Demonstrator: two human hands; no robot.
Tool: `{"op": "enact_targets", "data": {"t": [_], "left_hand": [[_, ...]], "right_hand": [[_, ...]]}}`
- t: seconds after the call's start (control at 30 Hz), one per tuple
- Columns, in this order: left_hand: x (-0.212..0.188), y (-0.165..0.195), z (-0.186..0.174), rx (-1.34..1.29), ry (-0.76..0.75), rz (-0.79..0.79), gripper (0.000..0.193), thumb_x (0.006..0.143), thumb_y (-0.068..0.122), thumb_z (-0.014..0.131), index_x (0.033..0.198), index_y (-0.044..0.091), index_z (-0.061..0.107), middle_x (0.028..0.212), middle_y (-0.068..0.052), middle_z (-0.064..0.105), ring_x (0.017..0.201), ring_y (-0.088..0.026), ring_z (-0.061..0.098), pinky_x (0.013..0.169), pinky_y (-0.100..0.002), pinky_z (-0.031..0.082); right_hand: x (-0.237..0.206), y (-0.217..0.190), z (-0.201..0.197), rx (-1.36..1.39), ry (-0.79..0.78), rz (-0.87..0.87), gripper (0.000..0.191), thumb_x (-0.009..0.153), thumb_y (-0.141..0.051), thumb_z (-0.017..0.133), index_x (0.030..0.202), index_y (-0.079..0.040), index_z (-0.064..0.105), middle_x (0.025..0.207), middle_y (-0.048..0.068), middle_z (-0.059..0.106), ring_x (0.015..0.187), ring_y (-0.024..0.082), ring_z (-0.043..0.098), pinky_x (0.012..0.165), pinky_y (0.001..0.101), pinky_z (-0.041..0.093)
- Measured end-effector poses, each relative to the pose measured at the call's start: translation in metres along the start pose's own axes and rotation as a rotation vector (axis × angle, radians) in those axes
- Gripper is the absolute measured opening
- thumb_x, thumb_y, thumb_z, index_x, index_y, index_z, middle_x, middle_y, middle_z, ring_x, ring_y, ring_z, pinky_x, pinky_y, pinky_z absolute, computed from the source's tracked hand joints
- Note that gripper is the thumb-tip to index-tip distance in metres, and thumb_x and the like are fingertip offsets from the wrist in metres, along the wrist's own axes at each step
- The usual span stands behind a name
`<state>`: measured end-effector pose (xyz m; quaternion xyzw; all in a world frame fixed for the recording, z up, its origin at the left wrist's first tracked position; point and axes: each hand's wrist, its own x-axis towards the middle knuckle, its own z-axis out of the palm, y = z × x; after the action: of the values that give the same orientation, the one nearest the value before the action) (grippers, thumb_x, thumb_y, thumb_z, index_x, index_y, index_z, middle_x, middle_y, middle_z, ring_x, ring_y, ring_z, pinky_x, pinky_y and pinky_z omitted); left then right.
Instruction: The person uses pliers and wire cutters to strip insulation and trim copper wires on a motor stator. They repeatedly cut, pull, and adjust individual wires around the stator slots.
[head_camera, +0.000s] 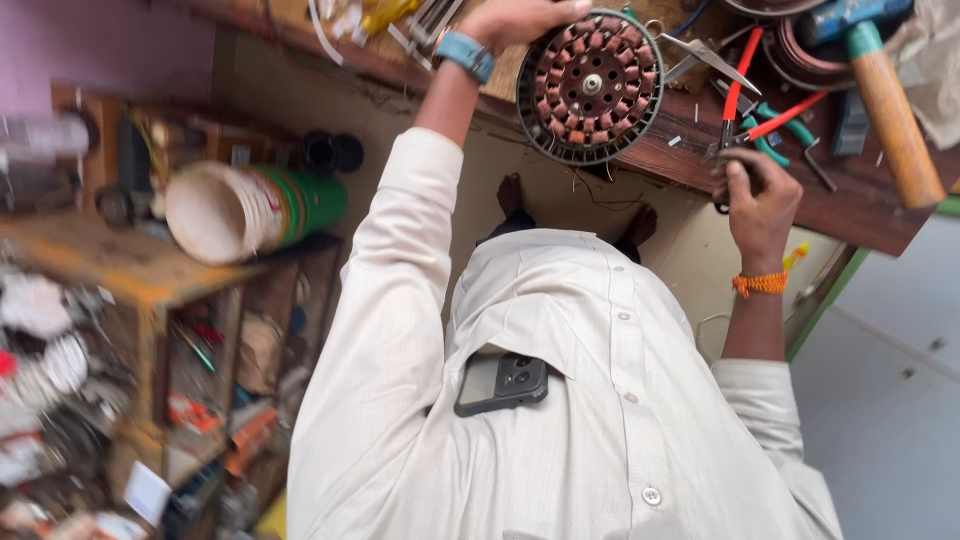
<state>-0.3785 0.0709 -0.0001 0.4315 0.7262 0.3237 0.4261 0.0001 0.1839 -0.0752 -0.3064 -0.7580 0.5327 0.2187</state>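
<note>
Closest to the lens is the white button shirt (600, 400), with a dark phone (502, 382) poking from its chest pocket. Beyond it, the round motor stator (592, 85) with its ring of copper windings stands tilted on edge at the rim of the wooden desk (860, 215). The left hand (520, 18), arm stretched out long from the shoulder with a blue watch (465, 55) at the wrist, has its fingers curled over the stator's far rim, gripping it; the fingertips are cut off by the top of the frame. The right hand (762, 205), elbow bent and an orange thread band (760, 284) at the wrist, is closed around the handles of red-handled pliers (745, 110), whose jaws lie hidden among the tools. Just beside them are green-handled cutters (790, 135), scissors (705, 55) and a hammer with a wooden handle (895, 120). Bare feet (575, 205) show below the desk edge. Off to the side, a white and green bucket (255, 210) lies on a cluttered shelf (150, 290), whose contents are too blurred to make out.
</note>
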Motion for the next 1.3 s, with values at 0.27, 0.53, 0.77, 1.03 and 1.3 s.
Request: {"op": "enact_targets", "data": {"t": [0.27,0.53,0.77,1.03,1.3], "left_hand": [[-0.022,-0.04,0.031,-0.421,0.359,0.183,0.03,0.103,0.028,0.065,0.107,-0.001,0.074,0.096,-0.004,0.074,0.088,-0.01,0.065,0.082,-0.029,0.056],[-0.086,-0.042,0.11,-0.924,0.499,-0.261,0.024,0.093,0.023,0.068,0.116,0.014,0.066,0.106,0.001,0.065,0.093,-0.012,0.063,0.065,-0.031,0.059],[-0.084,-0.03,0.088,-0.397,0.707,0.2,0.015,0.103,0.022,0.065,0.116,0.014,0.066,0.112,-0.001,0.067,0.101,-0.015,0.065,0.083,-0.032,0.057],[-0.051,0.035,0.086,0.339,0.407,0.641,0.035,0.087,0.021,0.082,0.119,0.015,0.067,0.134,-0.008,0.056,0.129,-0.03,0.048,0.109,-0.045,0.042],[-0.012,0.063,0.096,0.39,0.149,0.697,0.05,0.073,0.029,0.089,0.116,0.015,0.07,0.131,-0.007,0.056,0.123,-0.032,0.047,0.101,-0.047,0.038]], "right_hand": [[-0.078,-0.012,0.023,0.312,0.564,0.288,0.017,0.114,-0.004,0.054,0.118,0.005,0.068,0.097,0.012,0.071,0.078,0.015,0.067,0.07,0.0286,0.059],[-0.037,-0.108,0.039,-0.077,0.254,-0.097,0.016,0.11,-0.005,0.067,0.124,0.003,0.067,0.114,0.014,0.069,0.099,0.023,0.071,0.087,0.0337,0.061],[0.004,-0.131,0.04,-0.597,0.183,-0.115,0.018,0.097,-0.008,0.082,0.112,-0.003,0.074,0.11,0.014,0.067,0.106,0.033,0.063,0.087,0.0432,0.053],[0.036,-0.111,0.016,-0.669,0.043,-0.444,0.015,0.101,-0.008,0.076,0.106,0.001,0.065,0.117,0.014,0.067,0.115,0.034,0.059,0.099,0.0425,0.05],[0.056,-0.087,0.014,-0.473,0.018,-0.337,0.015,0.107,-0.008,0.072,0.109,0.002,0.061,0.091,0.013,0.065,0.081,0.025,0.063,0.074,0.0383,0.049]]}}
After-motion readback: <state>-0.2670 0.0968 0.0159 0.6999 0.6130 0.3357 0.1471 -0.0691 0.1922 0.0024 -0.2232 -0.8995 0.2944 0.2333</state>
